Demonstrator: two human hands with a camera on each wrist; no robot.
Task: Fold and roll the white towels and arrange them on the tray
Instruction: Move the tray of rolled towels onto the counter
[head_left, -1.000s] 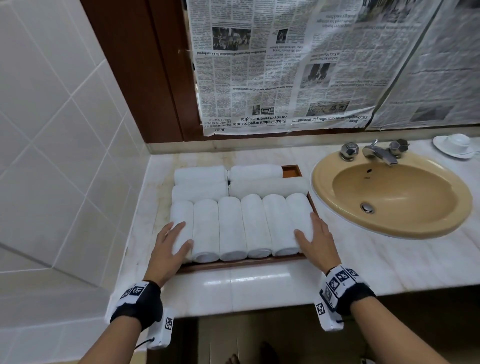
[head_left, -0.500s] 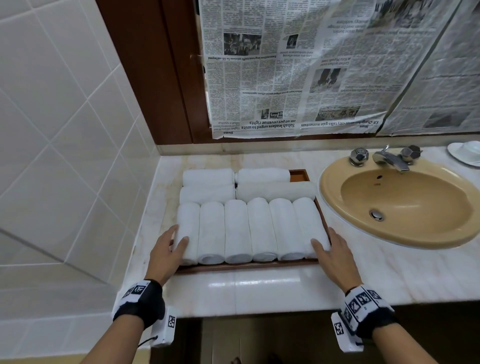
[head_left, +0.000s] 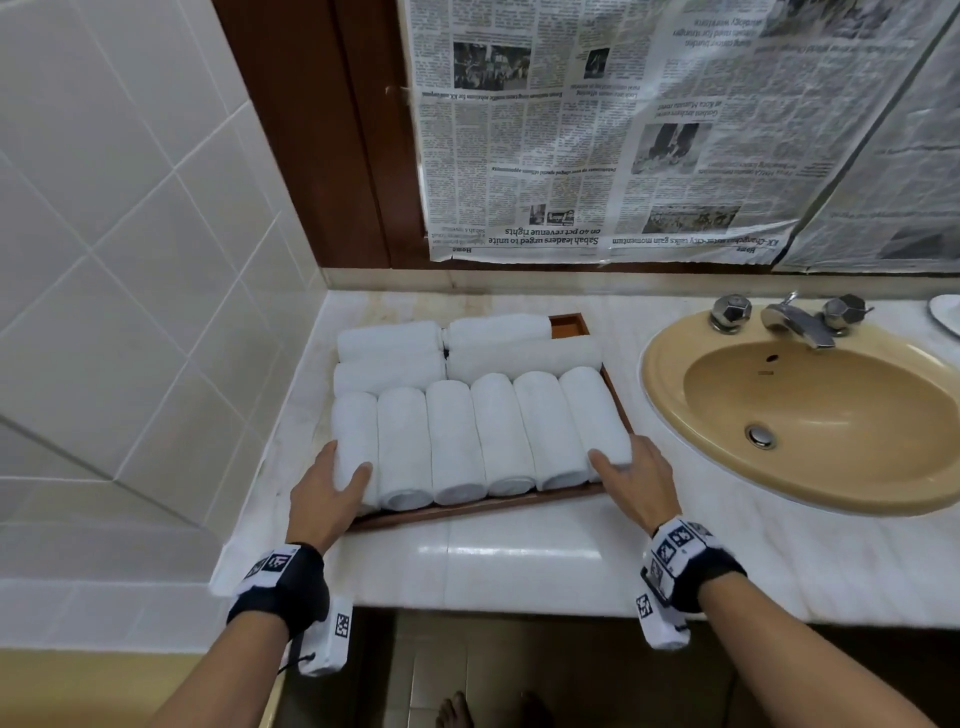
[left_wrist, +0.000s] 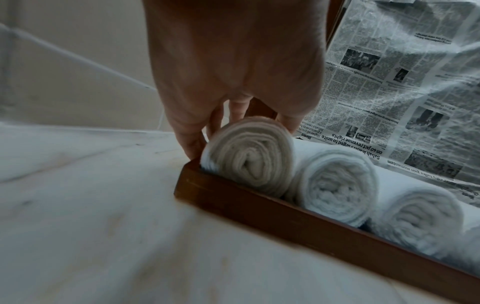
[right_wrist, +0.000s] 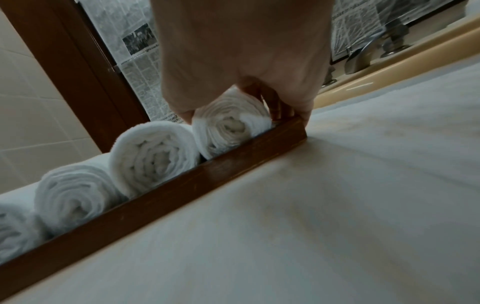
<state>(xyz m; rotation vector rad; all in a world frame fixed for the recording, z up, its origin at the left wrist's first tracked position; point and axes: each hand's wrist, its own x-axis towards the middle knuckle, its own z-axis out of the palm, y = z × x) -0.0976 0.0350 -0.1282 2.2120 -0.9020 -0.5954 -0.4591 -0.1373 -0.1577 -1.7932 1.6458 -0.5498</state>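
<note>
two hands on a tray full of rolled white towels

the wooden tray (head_left: 483, 512) sits on the pale bench (head_left: 519, 561) next to the tan sink (head_left: 810, 410). six rolled towels (head_left: 498, 434) lie side by side in the front row, and more rolls lie across behind them. the left hand (head_left: 324, 488) wraps its fingers and thumb around the roll at the left end (left_wrist: 249, 156), at the tray's near left corner. the right hand (head_left: 636, 483) wraps around the roll at the right end (right_wrist: 228, 125), with its fingers down by the tray's right edge. old newspaper (head_left: 597, 130) hangs on the wall behind. a tap (head_left: 795, 322) stands at the back of the sink.
</note>
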